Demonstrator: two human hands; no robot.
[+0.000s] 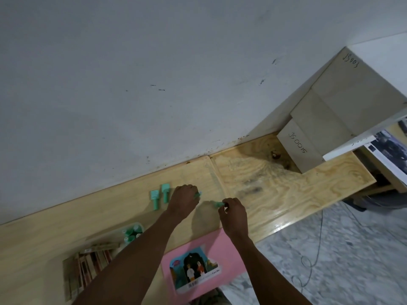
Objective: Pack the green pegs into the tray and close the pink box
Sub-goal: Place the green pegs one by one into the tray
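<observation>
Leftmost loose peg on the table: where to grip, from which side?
Grip the leftmost peg across its narrow stem, from above. It lies flat on the table, wide head away from the person, and its neighbour lies close on the right, so side access looks tight.

Both forearms bare, no sleeves; hands: left [184, 200], right [234, 213], ungloved.
</observation>
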